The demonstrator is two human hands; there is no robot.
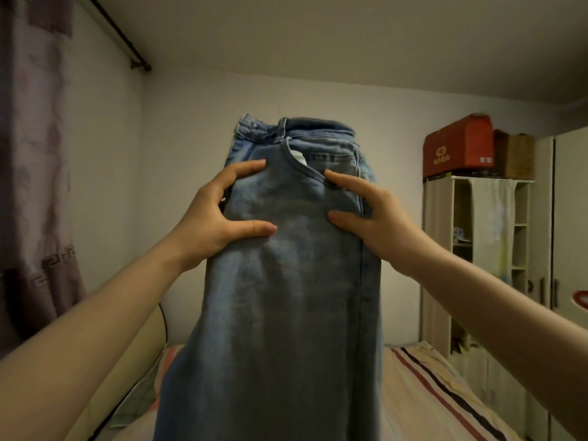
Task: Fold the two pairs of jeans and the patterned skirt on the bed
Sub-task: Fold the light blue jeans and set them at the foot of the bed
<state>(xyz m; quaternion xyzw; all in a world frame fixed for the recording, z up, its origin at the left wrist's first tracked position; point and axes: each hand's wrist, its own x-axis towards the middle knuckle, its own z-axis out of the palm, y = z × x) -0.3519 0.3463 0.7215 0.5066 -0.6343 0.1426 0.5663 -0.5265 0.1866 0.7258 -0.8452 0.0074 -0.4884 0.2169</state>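
You hold the light-blue jeans (286, 281) up in the air above the striped bed (429, 393), waistband at the top, legs hanging out of view below. Your left hand (219, 214) and right hand (366, 214) pinch the denim at each side just under the waistband, thumbs in front, fingers (248, 167) curled round the edges. The grip is shallow; heavy cloth could slide from it if you shake hard. Lowered crookedly, the legs could bunch on the bed and spoil the fold. The other jeans and the skirt are not in view.
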